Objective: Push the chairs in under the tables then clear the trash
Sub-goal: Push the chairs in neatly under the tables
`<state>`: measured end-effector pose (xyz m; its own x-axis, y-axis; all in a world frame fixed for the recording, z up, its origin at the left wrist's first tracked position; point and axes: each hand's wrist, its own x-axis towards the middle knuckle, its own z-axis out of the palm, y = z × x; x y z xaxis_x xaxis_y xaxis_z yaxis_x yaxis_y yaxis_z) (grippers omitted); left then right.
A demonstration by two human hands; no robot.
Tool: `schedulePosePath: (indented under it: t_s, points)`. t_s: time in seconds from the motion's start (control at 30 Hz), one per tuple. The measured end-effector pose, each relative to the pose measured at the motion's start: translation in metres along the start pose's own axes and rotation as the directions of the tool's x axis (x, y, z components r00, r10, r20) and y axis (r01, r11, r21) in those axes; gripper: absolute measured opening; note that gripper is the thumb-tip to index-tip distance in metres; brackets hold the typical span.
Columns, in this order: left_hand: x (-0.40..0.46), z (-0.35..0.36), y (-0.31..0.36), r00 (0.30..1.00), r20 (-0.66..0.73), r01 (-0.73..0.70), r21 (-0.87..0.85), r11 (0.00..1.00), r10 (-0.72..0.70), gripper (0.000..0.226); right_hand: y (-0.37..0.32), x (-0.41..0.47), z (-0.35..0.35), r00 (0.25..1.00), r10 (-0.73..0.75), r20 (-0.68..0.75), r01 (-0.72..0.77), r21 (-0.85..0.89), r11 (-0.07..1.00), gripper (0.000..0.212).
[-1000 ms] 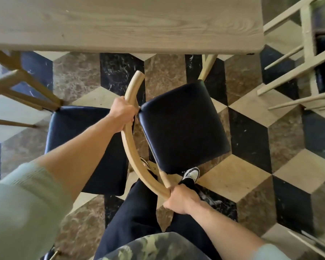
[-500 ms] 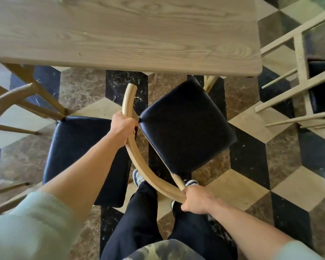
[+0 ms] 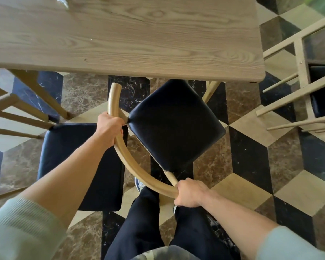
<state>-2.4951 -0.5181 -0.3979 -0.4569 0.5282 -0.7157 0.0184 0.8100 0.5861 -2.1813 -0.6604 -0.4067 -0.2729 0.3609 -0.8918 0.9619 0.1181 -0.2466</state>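
Both hands grip the curved wooden backrest of a chair. The left hand is wrapped around the rail on its left side, just below the rail's rounded free end, with the fingers curled over toward the seat. The right hand is clenched around the near, lower end of the same rail, close to the person's legs. Both forearms are bare, with pale green sleeves pushed up near the elbows.

The chair's black padded seat sits turned at an angle, one corner pointing toward the table. Its far corner just reaches under the table's near edge, while most of the seat is out in the open. A chair leg shows under the table edge to the right of the seat.

A second chair with a black seat stands just beside the held one on the left, its wooden frame reaching off to the left edge. A third chair stands well apart on the right, past the table's corner.

The floor is tiled in black, brown and cream diamonds. The person's dark trousers and the toe of a shoe show below the backrest.
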Motion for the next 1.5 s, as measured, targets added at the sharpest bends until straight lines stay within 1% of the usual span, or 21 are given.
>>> schedulePosePath:
  t_s: [0.17,0.3,0.4,0.43,0.57,0.67,0.77,0.83,0.87,0.9,1.0,1.13,1.2,1.27,1.33,1.43,1.5]
  points:
    - [0.017,-0.02,0.007,0.999,-0.047,0.006,-0.059,0.998,-0.009,0.022,-0.017,0.018,-0.032,0.998,-0.047,0.029,0.048,-0.032,0.998,0.027]
    - [0.028,-0.03,0.012,0.996,-0.08,0.026,-0.14,0.99,-0.037,0.024,-0.016,0.032,-0.067,0.995,-0.102,0.013,0.102,-0.115,0.988,0.033]
    - [0.033,-0.031,0.011,0.99,-0.119,0.045,-0.198,0.979,-0.07,0.023,-0.012,0.041,-0.096,0.991,-0.134,0.026,0.136,-0.207,0.969,0.045]
    - [0.035,-0.031,0.009,0.987,-0.133,0.056,-0.217,0.975,-0.087,0.023,-0.011,0.043,-0.106,0.989,-0.142,0.033,0.146,-0.237,0.96,0.045]
    - [0.043,-0.019,0.01,0.969,-0.166,0.118,-0.336,0.934,-0.183,0.021,0.008,0.061,-0.158,0.985,-0.155,0.079,0.173,-0.348,0.921,0.038]
    - [0.043,-0.01,0.003,0.936,-0.217,0.172,-0.403,0.899,-0.277,0.017,0.02,0.068,-0.187,0.974,-0.18,0.139,0.223,-0.442,0.869,0.031]
    - [0.038,0.015,0.002,0.915,-0.241,0.187,-0.455,0.871,-0.323,0.02,0.047,0.072,-0.2,0.966,-0.214,0.148,0.259,-0.456,0.852,0.028]
    - [0.029,0.042,0.009,0.91,-0.247,0.165,-0.521,0.838,-0.333,0.017,0.072,0.072,-0.223,0.962,-0.223,0.157,0.272,-0.499,0.823,0.029]
    - [0.022,0.054,0.011,0.906,-0.265,0.151,-0.528,0.836,-0.331,0.018,0.084,0.071,-0.233,0.96,-0.222,0.173,0.28,-0.516,0.809,0.028]
    - [0.015,0.067,0.014,0.903,-0.273,0.144,-0.536,0.832,-0.332,0.02,0.093,0.069,-0.243,0.957,-0.222,0.186,0.288,-0.538,0.792,0.025]
    - [0.0,0.096,0.02,0.881,-0.265,0.164,-0.606,0.779,-0.391,0.023,0.12,0.072,-0.271,0.947,-0.23,0.223,0.32,-0.618,0.718,0.022]
    - [-0.007,0.123,0.027,0.85,-0.303,0.171,-0.616,0.769,-0.431,0.027,0.142,0.075,-0.298,0.935,-0.211,0.284,0.349,-0.64,0.685,0.025]
    - [-0.009,0.135,0.03,0.847,-0.31,0.163,-0.623,0.765,-0.432,0.028,0.151,0.077,-0.306,0.934,-0.202,0.296,0.351,-0.642,0.681,0.026]
    - [-0.013,0.147,0.033,0.85,-0.298,0.161,-0.64,0.751,-0.435,0.028,0.16,0.078,-0.315,0.931,-0.189,0.312,0.354,-0.648,0.674,0.019]
    - [-0.018,0.158,0.036,0.85,-0.28,0.166,-0.662,0.731,-0.446,0.035,0.167,0.078,-0.324,0.932,-0.184,0.313,0.353,-0.657,0.666,0.015]
    - [-0.024,0.167,0.033,0.841,-0.261,0.201,-0.662,0.722,-0.473,0.045,0.175,0.076,-0.328,0.932,-0.179,0.316,0.35,-0.653,0.671,0.02]
    - [-0.028,0.17,0.029,0.833,-0.253,0.223,-0.659,0.718,-0.491,0.042,0.18,0.075,-0.328,0.933,-0.18,0.312,0.348,-0.649,0.676,0.022]
